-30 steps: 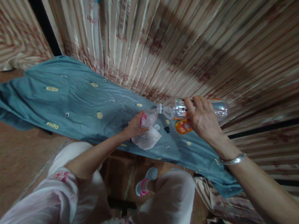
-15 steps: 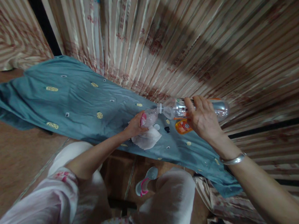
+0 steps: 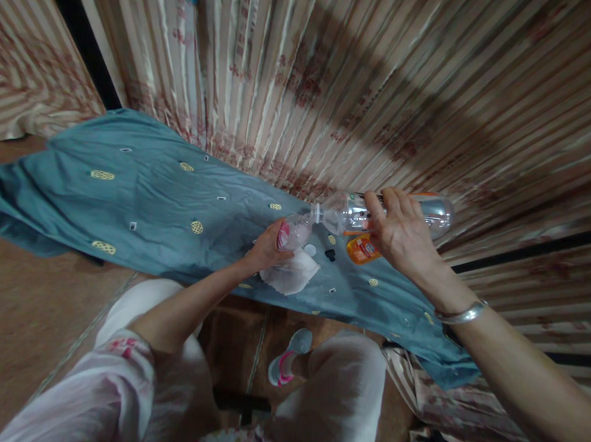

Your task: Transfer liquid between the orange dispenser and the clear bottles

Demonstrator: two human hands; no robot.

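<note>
My right hand (image 3: pixel 402 231) is wrapped round a large clear plastic bottle (image 3: pixel 438 216) with an orange-edged label, tipped on its side with its neck pointing left. The neck meets the mouth of a smaller clear bottle (image 3: pixel 301 229) with a pink label, and my left hand (image 3: pixel 268 247) is closed round that one. Whether liquid passes between them I cannot make out. Below the left hand lies a white, bag-like piece (image 3: pixel 292 275). A small white cap (image 3: pixel 310 250) and a small black piece (image 3: pixel 330 255) rest nearby. Under the right hand is an orange bottle (image 3: pixel 361 250), partly hidden.
A teal cloth with yellow pineapple prints (image 3: pixel 162 193) covers the narrow table. Pleated striped curtains (image 3: pixel 304 81) hang right behind it. Dark metal bars (image 3: pixel 86 41) stand at left and right. My knees and a shoe (image 3: pixel 298 342) are below the table's near edge.
</note>
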